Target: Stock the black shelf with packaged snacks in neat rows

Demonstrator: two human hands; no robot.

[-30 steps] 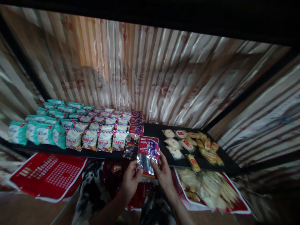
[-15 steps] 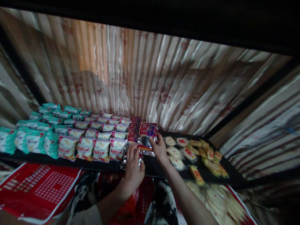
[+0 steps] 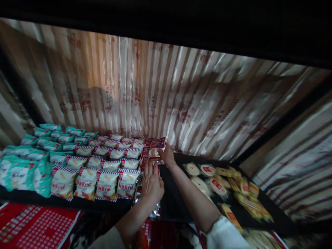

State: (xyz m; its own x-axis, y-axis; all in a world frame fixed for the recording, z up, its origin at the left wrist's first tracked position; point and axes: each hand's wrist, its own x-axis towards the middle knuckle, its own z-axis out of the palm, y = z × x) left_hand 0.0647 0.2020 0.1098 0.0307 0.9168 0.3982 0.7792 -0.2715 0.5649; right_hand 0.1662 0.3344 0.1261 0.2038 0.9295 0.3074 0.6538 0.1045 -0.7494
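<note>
My right hand point(image 3: 167, 156) grips a shiny dark red snack packet point(image 3: 157, 145) by its right side, tilted near the back of the black shelf point(image 3: 173, 193). My left hand point(image 3: 150, 185) lies with its fingers stretched forward over a column of red and silver packets point(image 3: 144, 153), just in front of the held one. The fingers partly hide those packets. Left of the column stand rows of white snack bags point(image 3: 107, 185) with red and blue striped edges.
Teal snack bags point(image 3: 24, 174) fill the shelf's left end. To the right lie round pale pastries in clear wrap point(image 3: 199, 185) and several yellow packets point(image 3: 249, 204). A corrugated sheet wall point(image 3: 160, 93) stands behind. Below left is a red perforated basket point(image 3: 38, 228).
My right hand has moved the packet back and slightly left, tilting it toward the column. My left hand stays over the front packets. The view has shifted closer to the shelf.
</note>
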